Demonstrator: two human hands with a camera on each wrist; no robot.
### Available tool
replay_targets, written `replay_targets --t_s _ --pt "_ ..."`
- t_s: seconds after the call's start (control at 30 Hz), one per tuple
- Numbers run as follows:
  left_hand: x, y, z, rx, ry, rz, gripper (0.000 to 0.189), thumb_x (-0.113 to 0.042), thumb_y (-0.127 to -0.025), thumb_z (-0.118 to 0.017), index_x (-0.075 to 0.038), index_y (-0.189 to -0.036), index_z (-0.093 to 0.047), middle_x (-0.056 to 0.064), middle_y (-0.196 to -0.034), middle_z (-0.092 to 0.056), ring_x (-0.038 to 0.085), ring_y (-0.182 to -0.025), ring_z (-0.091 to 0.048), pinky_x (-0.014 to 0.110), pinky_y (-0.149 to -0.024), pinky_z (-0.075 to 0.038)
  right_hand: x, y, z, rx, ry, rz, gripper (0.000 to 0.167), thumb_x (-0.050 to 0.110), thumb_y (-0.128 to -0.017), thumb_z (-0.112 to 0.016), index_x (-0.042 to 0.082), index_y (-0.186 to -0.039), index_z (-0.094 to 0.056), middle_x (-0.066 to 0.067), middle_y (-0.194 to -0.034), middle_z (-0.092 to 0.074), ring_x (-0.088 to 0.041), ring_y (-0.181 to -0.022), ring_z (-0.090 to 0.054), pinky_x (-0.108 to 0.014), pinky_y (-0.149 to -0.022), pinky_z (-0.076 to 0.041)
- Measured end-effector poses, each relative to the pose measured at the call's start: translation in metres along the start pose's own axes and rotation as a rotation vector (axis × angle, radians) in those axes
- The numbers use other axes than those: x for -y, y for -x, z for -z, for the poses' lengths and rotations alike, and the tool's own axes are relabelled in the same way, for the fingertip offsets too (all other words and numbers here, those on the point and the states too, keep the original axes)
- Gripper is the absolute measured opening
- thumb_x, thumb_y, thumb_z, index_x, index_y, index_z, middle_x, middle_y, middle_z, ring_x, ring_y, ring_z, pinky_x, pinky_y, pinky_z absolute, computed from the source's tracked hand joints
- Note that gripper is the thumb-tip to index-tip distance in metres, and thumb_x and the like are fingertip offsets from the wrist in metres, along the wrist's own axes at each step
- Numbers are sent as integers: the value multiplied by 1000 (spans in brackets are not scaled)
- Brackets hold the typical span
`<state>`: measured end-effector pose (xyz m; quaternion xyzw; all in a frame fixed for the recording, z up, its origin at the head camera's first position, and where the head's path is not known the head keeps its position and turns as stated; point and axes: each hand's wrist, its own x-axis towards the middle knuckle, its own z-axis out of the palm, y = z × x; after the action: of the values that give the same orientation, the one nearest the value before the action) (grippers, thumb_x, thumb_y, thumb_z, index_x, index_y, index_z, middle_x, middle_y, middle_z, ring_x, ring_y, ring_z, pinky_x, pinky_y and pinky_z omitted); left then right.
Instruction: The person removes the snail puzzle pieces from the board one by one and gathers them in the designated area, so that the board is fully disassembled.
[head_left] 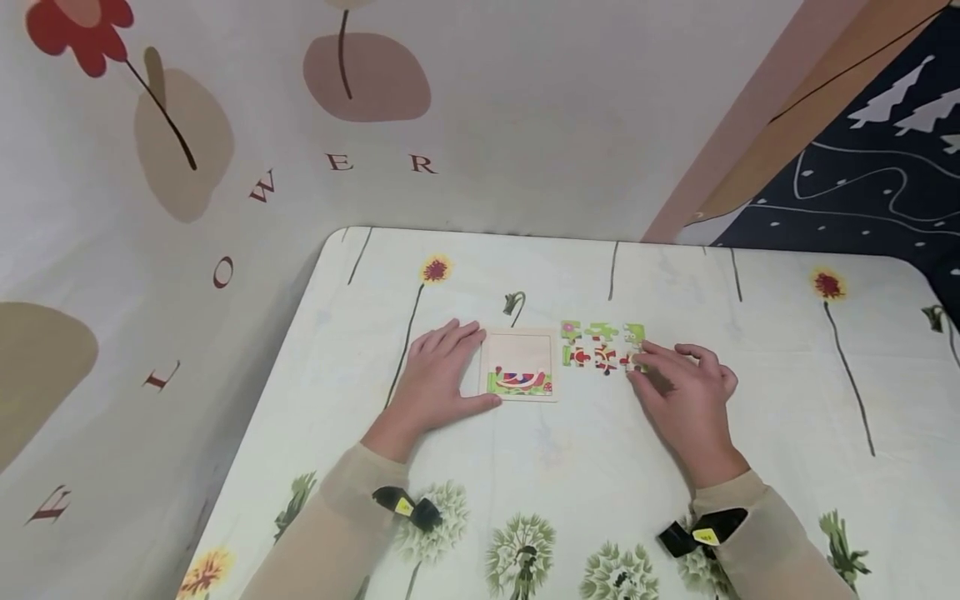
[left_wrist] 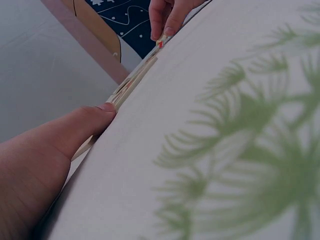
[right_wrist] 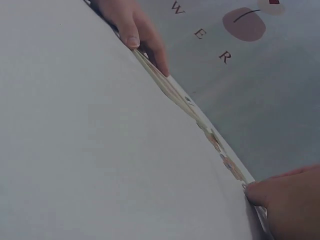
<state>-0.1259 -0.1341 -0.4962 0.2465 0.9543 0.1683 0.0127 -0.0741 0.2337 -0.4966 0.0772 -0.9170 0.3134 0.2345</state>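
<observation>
One white flower-printed tablecloth (head_left: pixel 555 454), head view — on it, left hand (head_left: pixel 441 368) spread against a square pale-wood tray (head_left: pixel 519 350); right hand (head_left: pixel 688 396) pinching a multicoloured jigsaw piece (head_left: pixel 630 363) beside loose pieces (head_left: pixel 602 331). Left wrist: navy tree-print backdrop (left_wrist: pixel 131 27). Right wrist: grey, red-lettered wall (right_wrist: pixel 260 95).

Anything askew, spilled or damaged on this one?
Nothing stands out. The puzzle board sits on the table with its bottom row filled, and the loose pieces lie beside it in two fairly neat rows. No spill or damage shows.
</observation>
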Motion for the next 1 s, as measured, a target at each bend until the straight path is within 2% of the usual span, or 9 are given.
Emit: replay_targets --t_s 0.23,0.47,0.73,0.87,1.0 --pt "0 2 -1 -6 4 -3 104 -76 -84 -73 -14 -164 -44 2 -169 -39 30 -159 -25 57 -122 -22 -1 2 0 34 27 -38 20 6 -87 -87 8 -107 -84 -13 -128 -76 -43 -127 -54 -69 -96 -23" --pt "0 1 -1 -4 12 -8 104 -76 -85 -72 -15 -164 -44 2 -170 -39 29 -160 -25 57 -122 -23 2 2 0 52 41 -73 15 8 -91 -83 8 -106 -84 -18 -130 -73 -43 -116 -52 -70 -95 -24" --pt "-1 0 -1 4 19 -10 104 -77 -85 -70 -16 -165 -43 2 -170 -38 28 -160 -23 58 -122 -22 4 3 0 58 25 -100 11 6 -93 -80 7 -103 -83 -21 -131 -71 -47 -121 -50 -73 -96 -23" --pt "1 0 -2 -2 17 -11 104 -77 -85 -70 -15 -164 -44 2 -170 -38 29 -160 -24 58 -122 -22 3 2 -2 42 5 -87 12 5 -92 -81 7 -103 -83 -20 -129 -72 -46 -119 -52 -72 -96 -23" --pt "1 0 -2 -9 18 -2 104 -77 -85 -71 -15 -164 -44 2 -170 -39 29 -160 -24 58 -122 -22 2 -3 -5 -16 -40 -50 11 4 -90 -82 6 -101 -83 -17 -123 -74 -43 -116 -55 -68 -98 -23"
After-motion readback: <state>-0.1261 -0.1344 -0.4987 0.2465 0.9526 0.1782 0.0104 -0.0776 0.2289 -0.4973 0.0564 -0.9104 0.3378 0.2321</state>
